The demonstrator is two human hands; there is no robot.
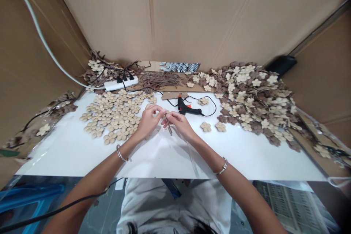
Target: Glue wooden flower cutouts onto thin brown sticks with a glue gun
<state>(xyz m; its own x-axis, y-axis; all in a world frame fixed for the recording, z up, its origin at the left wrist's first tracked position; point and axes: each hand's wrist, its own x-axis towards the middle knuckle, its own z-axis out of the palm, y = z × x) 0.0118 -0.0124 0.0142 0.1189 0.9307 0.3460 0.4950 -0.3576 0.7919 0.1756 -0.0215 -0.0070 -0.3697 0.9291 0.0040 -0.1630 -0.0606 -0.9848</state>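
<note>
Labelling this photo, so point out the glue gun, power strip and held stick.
Glue gun (187, 110), head view: black body.
Power strip (116, 86), head view: white casing.
Held stick (169, 128), head view: free lower part.

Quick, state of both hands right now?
Left hand: fingers drawn together by the brown strip's upper end; can't tell if gripping.
Right hand: closed, holding the strip.

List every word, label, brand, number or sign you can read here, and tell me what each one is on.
None can be read.
White power strip: any markings are too small to make out.
Black glue gun: no legible brand or number.
Thin brown stem: no lettering visible.
Striped pieces at the back: pattern only, no readable words.
</note>
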